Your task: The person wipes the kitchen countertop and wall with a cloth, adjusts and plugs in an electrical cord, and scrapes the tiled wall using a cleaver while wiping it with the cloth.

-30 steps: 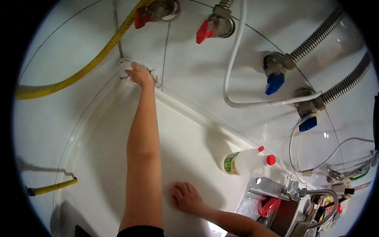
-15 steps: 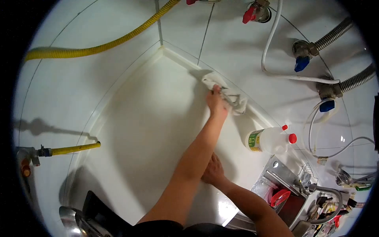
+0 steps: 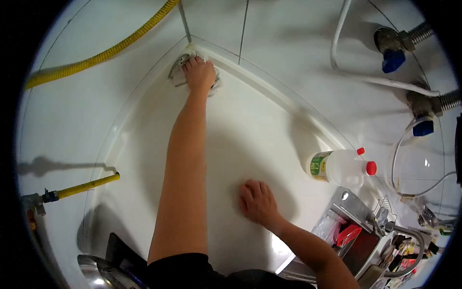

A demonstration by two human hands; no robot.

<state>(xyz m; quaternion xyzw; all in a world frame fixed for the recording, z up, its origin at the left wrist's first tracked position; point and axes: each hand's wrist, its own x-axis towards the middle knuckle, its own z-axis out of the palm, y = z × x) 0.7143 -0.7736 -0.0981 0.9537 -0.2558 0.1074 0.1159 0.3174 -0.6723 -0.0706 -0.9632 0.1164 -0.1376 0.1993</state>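
At the far corner of the white countertop (image 3: pixel 231 144), my left hand (image 3: pixel 199 76) presses on a pale, crumpled cleaning cloth (image 3: pixel 179 73). The fingers are bent over the cloth, and part of it sticks out on both sides of the hand. My right hand (image 3: pixel 260 202) rests on the counter nearer to me, open, with loosely bent fingers and nothing held. A clear plastic jug (image 3: pixel 344 166) with red caps and a green label stands to the right of that hand, apart from it.
A sink (image 3: pixel 356 241) with a red item (image 3: pixel 348 234) and a faucet (image 3: pixel 409 231) lies at the lower right. Yellow hoses (image 3: pixel 91 184) run along the left wall. Blue-handled valves (image 3: pixel 393 60) are on the right wall. A shiny metal pot (image 3: pixel 94 272) is at lower left.
My left hand has moved the cloth leftward along the back edge into the corner. My right hand stays on the counter in much the same place. The view has shifted slightly.
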